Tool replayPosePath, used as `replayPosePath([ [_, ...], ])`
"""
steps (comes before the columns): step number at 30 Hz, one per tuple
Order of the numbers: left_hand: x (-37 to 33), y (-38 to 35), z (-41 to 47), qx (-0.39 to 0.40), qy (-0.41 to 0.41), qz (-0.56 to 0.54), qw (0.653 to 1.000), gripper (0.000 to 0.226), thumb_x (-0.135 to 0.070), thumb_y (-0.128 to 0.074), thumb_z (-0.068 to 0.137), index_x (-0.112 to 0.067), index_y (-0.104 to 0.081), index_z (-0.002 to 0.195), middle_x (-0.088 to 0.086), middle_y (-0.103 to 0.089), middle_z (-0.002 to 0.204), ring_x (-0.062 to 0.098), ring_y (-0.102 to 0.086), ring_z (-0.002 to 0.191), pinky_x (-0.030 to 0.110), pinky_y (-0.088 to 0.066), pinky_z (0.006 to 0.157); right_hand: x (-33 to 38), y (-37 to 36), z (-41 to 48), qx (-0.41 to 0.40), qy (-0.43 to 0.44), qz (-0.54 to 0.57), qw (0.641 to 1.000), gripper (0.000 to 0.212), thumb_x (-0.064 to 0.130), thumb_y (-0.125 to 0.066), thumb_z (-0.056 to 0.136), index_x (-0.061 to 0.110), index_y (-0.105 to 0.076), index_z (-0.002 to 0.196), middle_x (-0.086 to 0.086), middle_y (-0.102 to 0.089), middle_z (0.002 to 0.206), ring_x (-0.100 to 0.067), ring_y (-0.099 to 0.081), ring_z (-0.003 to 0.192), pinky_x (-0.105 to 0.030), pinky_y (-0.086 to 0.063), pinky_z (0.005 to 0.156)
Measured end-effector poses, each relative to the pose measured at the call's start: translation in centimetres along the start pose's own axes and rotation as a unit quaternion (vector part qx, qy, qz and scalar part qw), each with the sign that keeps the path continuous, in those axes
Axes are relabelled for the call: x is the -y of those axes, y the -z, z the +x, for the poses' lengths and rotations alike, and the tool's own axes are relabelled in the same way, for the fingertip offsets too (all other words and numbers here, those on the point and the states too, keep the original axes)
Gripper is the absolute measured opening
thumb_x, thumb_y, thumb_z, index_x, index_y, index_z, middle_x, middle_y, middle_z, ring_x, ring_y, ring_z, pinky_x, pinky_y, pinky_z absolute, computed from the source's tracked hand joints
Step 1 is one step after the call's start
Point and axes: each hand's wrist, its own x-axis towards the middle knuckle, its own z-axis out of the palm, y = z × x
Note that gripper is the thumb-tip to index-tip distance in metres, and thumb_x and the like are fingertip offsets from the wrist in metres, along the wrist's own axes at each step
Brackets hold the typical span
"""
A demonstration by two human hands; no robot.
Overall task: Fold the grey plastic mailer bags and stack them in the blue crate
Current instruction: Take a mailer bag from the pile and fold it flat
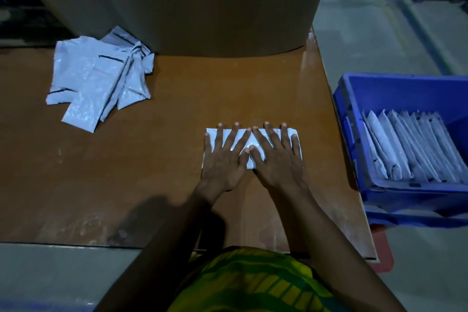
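We pressed left hand [224, 157] and right hand [276, 157], fingers spread flat, on the folded mailer bag [251, 140]: light, limp, slippery, probably best pinched along its crease.

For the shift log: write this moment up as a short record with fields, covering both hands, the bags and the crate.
left hand: flat, fingers spread, presses on the folded mailer
right hand: flat beside the left, presses on the same mailer
folded mailer: lies on the brown table, toward its right side
unfolded pile: loose grey mailers, far left of the table
blue crate: beside the table's right edge, holds packed mailers standing on edge in a row
stage: fold pressed flat, bag not yet in the crate
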Motion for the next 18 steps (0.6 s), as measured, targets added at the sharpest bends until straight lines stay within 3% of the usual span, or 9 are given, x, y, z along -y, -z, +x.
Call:
replayPosePath([
  [4,0.6,0.9,0.6,0.038,0.032,-0.029,0.998,0.061,-0.063,0.001,0.102,-0.048,0.001,0.162,-0.011,0.008,0.172,0.021,0.014,0.158,0.059,0.003,0.125,0.1,0.9,0.5,0.027,-0.007,0.020,0.999,0.059,0.058,-0.013,0.108,0.040,-0.009,0.164,0.006,-0.002,0.174,-0.022,0.009,0.159,-0.049,0.001,0.128],
  [14,1.4,0.6,-0.2,-0.010,0.036,0.004,0.999,0.059,-0.061,-0.013,0.107,-0.042,-0.016,0.163,-0.004,-0.007,0.173,0.026,-0.001,0.160,0.058,-0.008,0.125,-1.1,0.8,0.5,0.016,0.032,-0.013,0.999,0.059,0.061,-0.017,0.108,0.040,-0.018,0.163,0.002,-0.015,0.172,-0.023,-0.003,0.160,-0.047,-0.007,0.129],
  [18,1.9,2.1,0.7,0.061,0.058,-0.079,0.993,0.061,-0.066,-0.023,0.105,-0.048,-0.008,0.162,-0.010,0.002,0.173,0.019,0.010,0.159,0.052,0.008,0.126,-1.3,2.6,1.4,0.070,0.034,0.034,0.996,0.062,0.063,-0.015,0.105,0.040,-0.024,0.162,0.002,-0.014,0.173,-0.022,-0.002,0.160,-0.050,0.001,0.126],
])
